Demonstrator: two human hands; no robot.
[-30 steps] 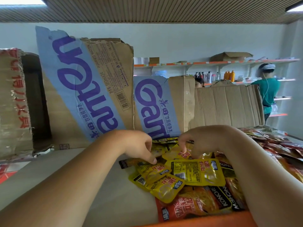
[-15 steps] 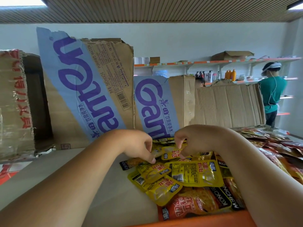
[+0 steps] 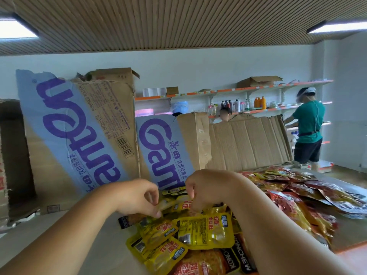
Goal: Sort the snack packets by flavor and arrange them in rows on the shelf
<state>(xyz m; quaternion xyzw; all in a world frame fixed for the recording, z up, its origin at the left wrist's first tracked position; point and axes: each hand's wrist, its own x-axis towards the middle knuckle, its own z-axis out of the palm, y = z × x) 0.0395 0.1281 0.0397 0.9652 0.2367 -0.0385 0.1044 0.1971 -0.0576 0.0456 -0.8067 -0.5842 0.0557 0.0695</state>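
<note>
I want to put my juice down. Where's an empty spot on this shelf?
The bare patch is on the left: grey shelf between the yellow packets and the cardboard boxes. The middle is crowded with yellow packets, where the left hand and right hand are busy. Red packets cover the right.

The left hand [image 3: 139, 197] pinches a yellow packet [image 3: 166, 205] atop the packet pile [image 3: 204, 228] on the shelf [image 3: 89, 245]; the right hand [image 3: 208, 187], fingers curled, touches the pile just beside it.

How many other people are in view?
2: one in a teal shirt at the far right shelves, one whose head shows above the cardboard, centre. More may be hidden behind it.
</note>
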